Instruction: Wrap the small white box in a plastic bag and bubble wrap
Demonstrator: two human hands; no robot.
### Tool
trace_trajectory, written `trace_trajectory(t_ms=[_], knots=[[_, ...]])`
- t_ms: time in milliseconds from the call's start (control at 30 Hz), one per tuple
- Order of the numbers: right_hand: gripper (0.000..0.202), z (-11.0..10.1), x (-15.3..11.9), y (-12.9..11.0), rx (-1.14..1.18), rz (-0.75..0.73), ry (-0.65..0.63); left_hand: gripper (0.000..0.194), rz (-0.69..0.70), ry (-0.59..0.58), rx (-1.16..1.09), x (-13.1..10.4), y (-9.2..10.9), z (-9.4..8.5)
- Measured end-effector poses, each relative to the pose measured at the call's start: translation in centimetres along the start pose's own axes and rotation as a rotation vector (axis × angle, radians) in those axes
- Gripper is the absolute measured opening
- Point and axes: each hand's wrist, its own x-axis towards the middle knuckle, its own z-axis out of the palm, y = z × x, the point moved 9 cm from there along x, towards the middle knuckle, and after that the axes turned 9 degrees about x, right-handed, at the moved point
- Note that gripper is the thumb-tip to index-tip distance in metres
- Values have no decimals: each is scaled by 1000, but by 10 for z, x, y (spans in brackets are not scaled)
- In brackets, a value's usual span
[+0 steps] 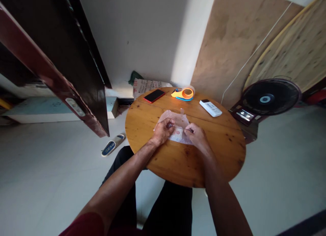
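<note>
At mid-tbl (219, 151), L hand (165, 130) & R hand (195, 133) pinch opp. sides of bubble wrap (180, 119), wood showing out to near edge, w/ phone (154, 96) nr far-L edge, tape dispenser (181, 94) nr far edge, white device (211, 107) nr far-R edge.

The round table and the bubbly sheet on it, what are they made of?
The round table looks like varnished wood: it is orange-brown and slightly shiny, with dark knots. The sheet under the hands seems to be thin, clear plastic bubble wrap, because it is see-through and dimpled.
</note>
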Motion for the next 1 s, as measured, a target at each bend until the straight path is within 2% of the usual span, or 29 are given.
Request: trace_trajectory(t_ms=[167,267,367,467,567,667,767,867,1000], knots=[[13,-2,0,-9,34,-117,72,21,-15,-26,-20,0,0,2],[13,-5,-6,-35,86,-325,70,20,-2,-17,-2,0,1,2],[11,0,-14,-58,81,-481,-9,19,-9,-15,1,1,2,3],[10,9,-17,-64,16,-485,-100,19,-32,-18,25,2,1,4],[9,14,-17,-64,-19,-459,-146,23,-5,17,149,0,5,-7],[11,11,-17,-63,-13,-463,-104,32,5,42,242,-4,11,-27],[14,10,-18,-61,-21,-464,-78,43,-72,-29,295,-7,10,-41],[16,11,-18,-59,-31,-442,-105,36,-88,-110,416,-7,8,-45],[17,11,-20,-61,-38,-442,-118,25,-107,-40,565,1,-3,-54]])
